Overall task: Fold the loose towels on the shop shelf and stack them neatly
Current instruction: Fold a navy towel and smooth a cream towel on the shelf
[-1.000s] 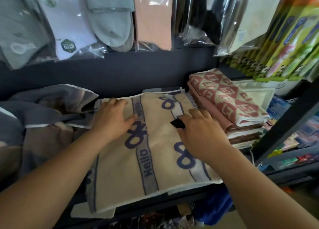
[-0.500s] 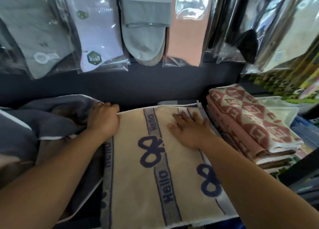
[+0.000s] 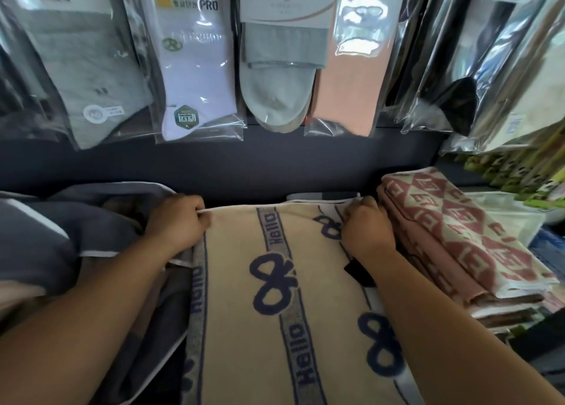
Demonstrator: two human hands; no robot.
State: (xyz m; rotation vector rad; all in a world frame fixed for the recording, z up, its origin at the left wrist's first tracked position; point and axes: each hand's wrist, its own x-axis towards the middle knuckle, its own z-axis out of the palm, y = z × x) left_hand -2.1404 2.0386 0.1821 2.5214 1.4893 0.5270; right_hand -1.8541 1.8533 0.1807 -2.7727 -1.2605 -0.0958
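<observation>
Head view: the cream "Hello" towel [image 3: 266, 313] lies flat mid-way along the shelf [image 3: 244, 166], far edge near its back, the left hand [image 3: 180, 221] and right hand [image 3: 365, 230] each in a closed grip on a far corner. Likely risk: uneven pulling would skew the fold or drag the loose grey towel [image 3: 61, 227] touching its left side. The towel's near end is cut off; both hands' fingertips are hidden

Cream Hello-striped terry towel [image 3: 238, 328] lies centre frame, rumpled grey cloth [image 3: 61, 227] at left, stacked pink diamond-patterned towels [image 3: 458, 236] at right, plastic-bagged socks [image 3: 195, 68] hanging above.
</observation>
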